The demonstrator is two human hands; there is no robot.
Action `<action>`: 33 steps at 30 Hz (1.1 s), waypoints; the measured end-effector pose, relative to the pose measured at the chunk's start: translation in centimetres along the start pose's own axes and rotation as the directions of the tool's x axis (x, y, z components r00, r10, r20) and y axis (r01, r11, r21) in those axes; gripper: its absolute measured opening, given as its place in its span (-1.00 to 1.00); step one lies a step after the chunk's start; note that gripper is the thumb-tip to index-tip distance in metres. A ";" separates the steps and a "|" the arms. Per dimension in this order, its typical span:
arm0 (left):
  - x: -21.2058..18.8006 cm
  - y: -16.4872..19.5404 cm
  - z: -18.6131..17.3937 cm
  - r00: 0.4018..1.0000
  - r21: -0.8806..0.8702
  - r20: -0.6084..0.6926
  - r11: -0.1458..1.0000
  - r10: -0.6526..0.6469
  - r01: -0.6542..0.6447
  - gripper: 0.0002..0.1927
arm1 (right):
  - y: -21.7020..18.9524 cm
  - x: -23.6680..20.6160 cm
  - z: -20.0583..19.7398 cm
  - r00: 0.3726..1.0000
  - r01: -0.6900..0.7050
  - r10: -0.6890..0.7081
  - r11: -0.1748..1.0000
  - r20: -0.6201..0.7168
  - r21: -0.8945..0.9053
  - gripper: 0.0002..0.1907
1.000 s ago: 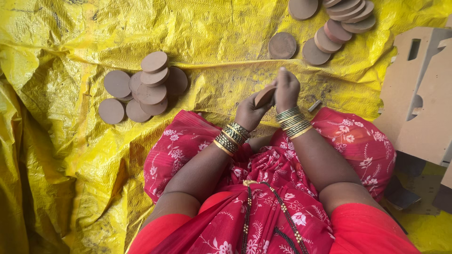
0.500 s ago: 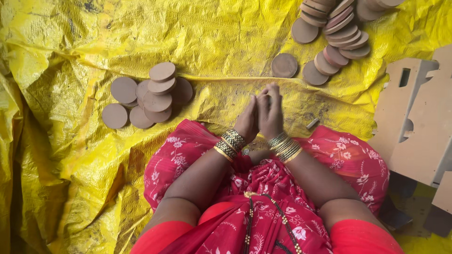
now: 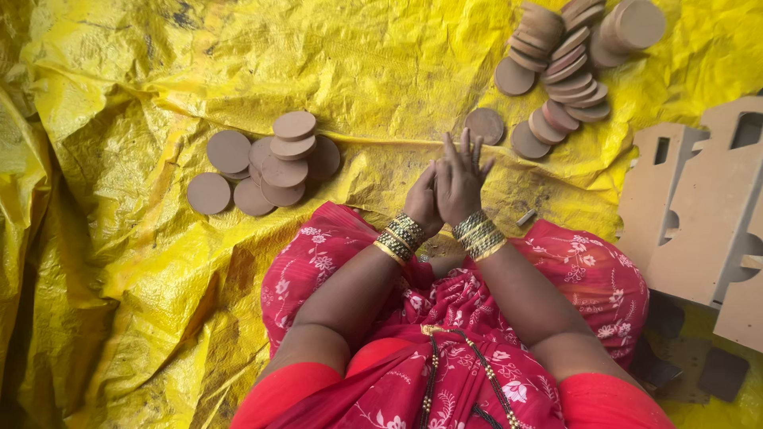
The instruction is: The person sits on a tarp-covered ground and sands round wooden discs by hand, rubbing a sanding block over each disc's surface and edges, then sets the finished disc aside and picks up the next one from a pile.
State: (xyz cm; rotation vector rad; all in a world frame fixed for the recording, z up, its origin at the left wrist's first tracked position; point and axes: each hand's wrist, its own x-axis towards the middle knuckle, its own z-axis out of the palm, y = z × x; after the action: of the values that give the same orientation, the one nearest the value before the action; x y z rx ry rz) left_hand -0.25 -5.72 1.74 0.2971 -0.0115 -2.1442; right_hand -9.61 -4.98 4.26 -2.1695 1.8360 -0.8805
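Hands pressed palm to palm at frame centre, over the lap: left hand (image 3: 423, 202) against right hand (image 3: 461, 181), fingers up. Cannot tell whether the grip encloses anything; the palms hide the gap. Nearest brown disc (image 3: 484, 125) lies flat on the yellow sheet (image 3: 159, 95), just above the fingertips. Discs look thin, stiff, light, likely board; best pinched at the rim. Upper-right stack (image 3: 560, 48) is cut off by the frame edge. Left pile (image 3: 270, 163) overlaps, count unclear.

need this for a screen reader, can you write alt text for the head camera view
A seated person in red floral cloth presses the left hand and right hand together, palm to palm, over a crinkled yellow plastic sheet. Flat round brown discs lie in a pile to the left and in rows at upper right.
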 end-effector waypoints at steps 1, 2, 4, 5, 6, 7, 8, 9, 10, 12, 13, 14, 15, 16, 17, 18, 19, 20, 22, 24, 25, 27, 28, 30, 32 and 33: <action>-0.1 0.3 0.4 1.000 -0.015 -0.015 1.000 -0.021 0.020 -0.43 | 0.2 0.7 -0.1 0.998 -0.043 0.048 0.994 0.038 -0.105 -0.54; -0.4 0.7 0.8 0.999 -0.030 -0.030 0.999 -0.044 0.043 -0.40 | 0.4 1.5 -0.2 0.992 -0.086 0.103 0.974 0.068 -0.210 -0.56; -1.1 1.2 2.0 0.995 -0.040 -0.047 0.996 -0.087 0.085 -0.37 | 2.1 2.8 -2.3 0.960 -0.238 0.251 0.965 0.125 -0.109 -0.51; -1.4 1.6 2.7 0.994 -0.033 -0.044 0.994 -0.102 0.101 -0.36 | 2.1 3.0 -3.0 0.935 -0.311 0.317 0.949 0.162 -0.062 -0.48; -1.8 2.0 3.2 0.992 -0.026 -0.041 0.993 -0.119 0.118 -0.35 | 1.8 2.7 -3.9 0.952 -0.298 0.271 0.927 0.144 0.229 -0.50; -2.0 2.4 3.8 0.995 -0.042 0.009 0.994 -0.104 0.105 -0.36 | 1.6 2.2 -5.4 0.969 -0.247 0.225 0.829 0.105 0.501 -0.50; -2.3 2.7 4.3 0.994 -0.059 0.061 0.994 -0.087 0.091 -0.38 | 0.9 1.7 -6.8 0.981 -0.166 0.184 0.665 0.055 0.728 -0.47; -2.4 2.9 4.6 0.991 -0.081 0.114 0.994 -0.067 0.077 -0.39 | -0.5 1.0 -7.5 0.994 -0.106 0.101 0.784 0.044 0.612 -0.42; -2.4 3.2 5.0 0.988 -0.088 0.153 0.995 -0.038 0.052 -0.40 | -2.0 0.4 -8.2 0.999 -0.036 0.017 0.876 0.043 0.480 -0.35; -2.8 3.1 5.3 0.977 -0.111 0.214 0.994 0.008 0.016 -0.41 | -4.8 -0.7 -9.3 0.997 0.065 -0.073 0.972 0.026 0.224 -0.29; -3.0 3.2 5.5 0.975 -0.089 0.223 0.996 0.012 0.008 -0.41 | -5.8 -0.9 -9.6 0.996 0.094 -0.093 0.990 -0.012 0.105 -0.31; -3.2 3.1 5.6 0.973 -0.070 0.231 0.998 0.018 -0.002 -0.41 | -6.6 -1.2 -9.8 0.992 0.116 -0.116 0.993 -0.044 -0.016 -0.32; -3.4 3.2 5.8 0.971 -0.048 0.239 0.999 0.026 -0.015 -0.41 | -7.1 -1.3 -9.9 0.998 0.046 -0.047 0.999 -0.031 -0.023 -0.37; -3.9 3.3 6.0 0.984 0.010 0.180 1.000 0.022 -0.024 -0.42 | -7.3 -1.4 -9.9 1.000 -0.027 0.027 0.999 -0.015 -0.026 -0.41; -4.1 3.5 6.3 0.992 0.067 0.120 0.997 0.023 -0.031 -0.42 | -7.3 -1.3 -9.8 0.995 -0.099 0.099 0.995 0.001 -0.031 -0.44; -4.5 3.8 6.7 0.998 0.124 0.061 0.992 0.024 -0.031 -0.43 | -7.0 -1.4 -9.8 0.985 -0.174 0.174 0.981 -0.002 0.083 -0.49; -4.9 4.1 7.1 1.000 0.209 0.022 0.978 0.008 -0.012 -0.42 | -6.6 -1.3 -9.7 0.967 -0.252 0.256 0.948 0.006 0.194 -0.54; -5.3 4.5 7.3 1.000 0.293 -0.017 0.956 -0.009 0.014 -0.41 | -6.3 -1.4 -9.6 0.941 -0.327 0.337 0.896 0.020 0.300 -0.57; -5.7 5.0 8.2 0.998 0.474 -0.064 0.880 -0.009 0.039 -0.37 | -5.9 -1.5 -9.6 0.947 -0.264 0.321 0.723 0.029 0.638 -0.62; -6.1 5.4 8.6 0.995 0.651 -0.096 0.758 0.035 0.036 -0.33 | -5.9 -1.7 -9.8 0.938 -0.235 0.344 0.552 0.039 0.800 -0.63; -6.2 5.4 8.6 0.994 0.678 -0.098 0.734 0.042 0.036 -0.33 | -6.1 -1.8 -10.0 0.920 -0.264 0.388 0.503 0.058 0.823 -0.61; -6.6 5.2 8.2 0.990 0.723 -0.128 0.688 0.057 0.054 -0.32 | -6.7 -2.3 -10.4 0.903 -0.279 0.423 0.442 0.077 0.852 -0.57; -6.9 5.0 7.8 0.990 0.685 -0.141 0.723 0.015 0.086 -0.33 | -7.0 -2.4 -10.6 0.910 -0.256 0.409 0.438 0.062 0.862 -0.54; -6.9 4.5 7.3 0.988 0.602 -0.143 0.788 -0.054 0.130 -0.35 | -7.7 -2.8 -10.7 0.925 -0.226 0.379 0.487 0.029 0.844 -0.54; -6.9 3.8 6.9 0.992 0.480 0.091 0.877 -0.085 0.031 -0.45 | -8.1 -3.2 -10.7 0.932 -0.224 0.361 0.575 0.002 0.787 -0.59; -6.9 3.4 6.9 0.975 0.410 0.205 0.912 -0.088 -0.004 -0.49 | -8.2 -3.3 -10.8 0.930 -0.226 0.367 0.639 -0.033 0.735 -0.59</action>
State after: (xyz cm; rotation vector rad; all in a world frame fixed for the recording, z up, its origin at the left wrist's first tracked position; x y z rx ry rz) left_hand 4.68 -2.64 10.27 0.3003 -0.5947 -2.1955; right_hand -8.66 2.63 15.90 -1.2790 1.4631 -1.4441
